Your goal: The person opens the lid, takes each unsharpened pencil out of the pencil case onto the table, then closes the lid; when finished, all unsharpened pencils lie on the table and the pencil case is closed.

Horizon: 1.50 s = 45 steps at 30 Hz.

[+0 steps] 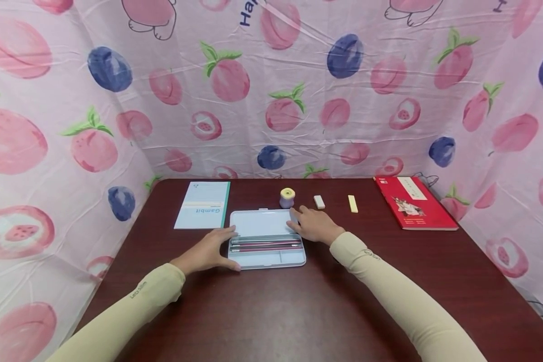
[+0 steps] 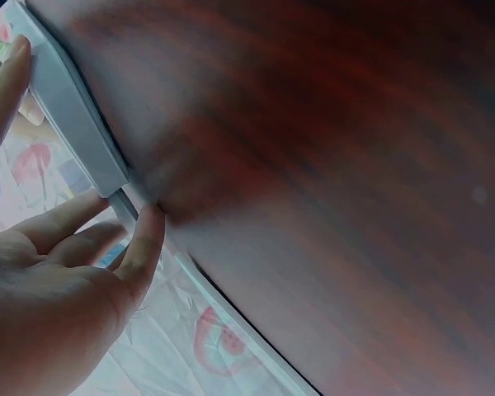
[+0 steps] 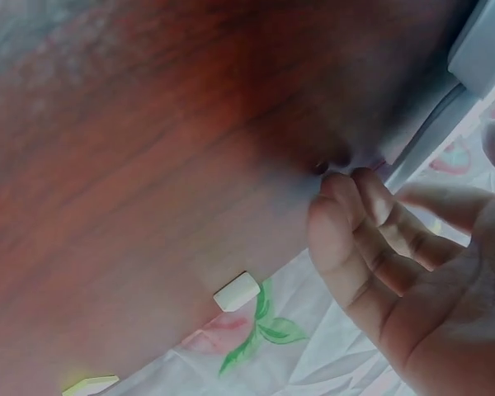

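Observation:
An open pale pencil case point(image 1: 258, 259) lies on the table with its lid point(image 1: 258, 222) folded back, away from the wearer. Several pencils point(image 1: 267, 245) lie in its long compartment. My left hand point(image 1: 208, 250) spans the case's left side, thumb at the near corner and fingers by the lid; in the left wrist view the thumb rests along the case wall point(image 2: 78, 115). At the lid's right edge, my right hand point(image 1: 315, 224) has its thumb and fingertips touching the lid. Loosely bent fingers point(image 3: 346, 231) of that hand show in the right wrist view.
Behind the case stands a yellow and purple round object point(image 1: 287, 198). To its right lie a white eraser point(image 1: 319, 202) and a yellow strip point(image 1: 353, 203). A red book point(image 1: 416, 203) is at the right, a white and blue booklet point(image 1: 202, 205) at the left. Patterned cloth hangs behind the table.

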Each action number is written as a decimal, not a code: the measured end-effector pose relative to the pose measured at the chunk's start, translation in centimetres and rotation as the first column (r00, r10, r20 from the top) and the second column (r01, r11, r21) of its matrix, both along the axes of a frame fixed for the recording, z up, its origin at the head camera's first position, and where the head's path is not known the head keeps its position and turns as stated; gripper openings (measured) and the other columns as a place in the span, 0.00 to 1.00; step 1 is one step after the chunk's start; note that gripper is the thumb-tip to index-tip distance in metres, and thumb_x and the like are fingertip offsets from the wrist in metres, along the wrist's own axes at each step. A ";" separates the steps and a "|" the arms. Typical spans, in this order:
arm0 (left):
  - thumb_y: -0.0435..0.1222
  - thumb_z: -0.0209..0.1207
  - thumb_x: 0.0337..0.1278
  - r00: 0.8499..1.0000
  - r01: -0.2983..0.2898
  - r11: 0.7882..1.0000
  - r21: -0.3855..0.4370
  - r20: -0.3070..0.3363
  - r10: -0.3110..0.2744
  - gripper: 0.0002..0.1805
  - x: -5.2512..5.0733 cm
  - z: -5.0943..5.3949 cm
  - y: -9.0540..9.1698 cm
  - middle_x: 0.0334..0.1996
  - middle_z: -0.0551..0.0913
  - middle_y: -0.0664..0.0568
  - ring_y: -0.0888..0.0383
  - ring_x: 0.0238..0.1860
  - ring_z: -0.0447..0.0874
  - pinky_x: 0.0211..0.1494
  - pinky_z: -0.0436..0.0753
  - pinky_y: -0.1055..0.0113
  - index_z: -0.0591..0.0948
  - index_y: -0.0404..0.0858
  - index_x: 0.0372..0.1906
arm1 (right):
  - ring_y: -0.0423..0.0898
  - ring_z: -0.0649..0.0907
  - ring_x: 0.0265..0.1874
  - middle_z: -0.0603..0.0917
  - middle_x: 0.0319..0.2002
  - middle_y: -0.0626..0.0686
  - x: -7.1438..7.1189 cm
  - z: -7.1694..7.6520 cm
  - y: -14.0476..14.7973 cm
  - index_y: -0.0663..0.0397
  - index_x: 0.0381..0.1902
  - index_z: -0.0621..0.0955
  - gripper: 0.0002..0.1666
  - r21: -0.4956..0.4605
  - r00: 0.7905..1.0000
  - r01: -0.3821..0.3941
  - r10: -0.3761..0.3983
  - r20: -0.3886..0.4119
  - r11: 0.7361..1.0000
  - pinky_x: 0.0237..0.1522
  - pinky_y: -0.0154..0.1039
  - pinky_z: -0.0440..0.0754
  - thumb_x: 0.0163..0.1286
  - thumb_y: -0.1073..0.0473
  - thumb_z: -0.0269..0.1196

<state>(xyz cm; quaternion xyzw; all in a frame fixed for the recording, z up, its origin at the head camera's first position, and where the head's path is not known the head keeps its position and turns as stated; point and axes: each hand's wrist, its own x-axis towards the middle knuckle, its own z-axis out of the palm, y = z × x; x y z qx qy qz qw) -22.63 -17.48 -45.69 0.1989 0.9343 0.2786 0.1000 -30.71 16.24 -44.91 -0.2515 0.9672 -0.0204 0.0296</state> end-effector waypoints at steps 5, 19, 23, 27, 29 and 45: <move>0.58 0.82 0.46 1.000 -0.004 1.000 -0.003 0.008 0.004 0.57 0.0 0.0 0.0 0.85 0.63 0.44 0.37 0.84 0.60 0.83 0.66 0.37 0.72 0.38 0.79 | 0.58 0.87 0.59 0.82 0.66 0.66 0.3 0.0 0.0 0.57 0.79 0.71 0.38 -0.038 0.998 0.007 -0.009 -0.066 0.999 0.60 0.59 0.88 0.84 0.38 0.53; 0.58 0.82 0.45 0.999 0.029 1.000 -0.004 -0.032 -0.029 0.57 0.0 0.1 -0.2 0.85 0.62 0.44 0.37 0.84 0.60 0.84 0.65 0.38 0.72 0.34 0.78 | 0.38 0.78 0.28 0.84 0.32 0.46 3.9 1.5 -0.1 0.51 0.40 0.89 0.07 -0.227 0.972 -0.169 0.124 -0.197 0.959 0.32 0.36 0.82 0.66 0.57 0.76; 0.58 0.82 0.44 0.998 0.035 0.999 0.002 -0.044 -0.035 0.57 -0.1 0.0 -0.4 0.85 0.62 0.44 0.38 0.84 0.60 0.84 0.65 0.38 0.72 0.34 0.77 | 0.38 0.79 0.28 0.87 0.33 0.45 4.3 1.4 -0.4 0.48 0.37 0.90 0.03 -0.199 0.978 -0.174 0.147 -0.147 0.964 0.34 0.37 0.84 0.66 0.58 0.75; 0.58 0.82 0.45 0.998 0.034 0.999 0.003 -0.046 -0.034 0.57 0.0 -0.1 -0.3 0.85 0.62 0.44 0.38 0.84 0.61 0.84 0.65 0.38 0.72 0.34 0.77 | 0.38 0.81 0.29 0.89 0.33 0.46 4.4 1.0 -0.6 0.49 0.36 0.90 0.03 -0.185 0.982 -0.170 0.150 -0.119 0.968 0.35 0.38 0.86 0.65 0.60 0.75; 0.58 0.82 0.45 0.998 0.034 0.999 0.003 -0.045 -0.034 0.57 0.0 -0.1 -0.3 0.85 0.62 0.45 0.38 0.84 0.61 0.84 0.65 0.38 0.72 0.34 0.78 | 0.39 0.81 0.29 0.89 0.33 0.46 4.4 0.9 -0.6 0.49 0.36 0.90 0.03 -0.177 0.983 -0.165 0.147 -0.109 0.970 0.36 0.39 0.87 0.65 0.61 0.75; 0.57 0.82 0.45 0.998 0.039 0.999 0.008 -0.045 -0.039 0.57 0.2 0.1 0.0 0.85 0.63 0.46 0.39 0.84 0.61 0.84 0.65 0.39 0.72 0.35 0.78 | 0.37 0.76 0.26 0.85 0.28 0.44 4.1 1.1 -0.8 0.49 0.36 0.91 0.04 -0.163 0.990 -0.135 0.125 -0.069 0.977 0.31 0.34 0.80 0.64 0.61 0.76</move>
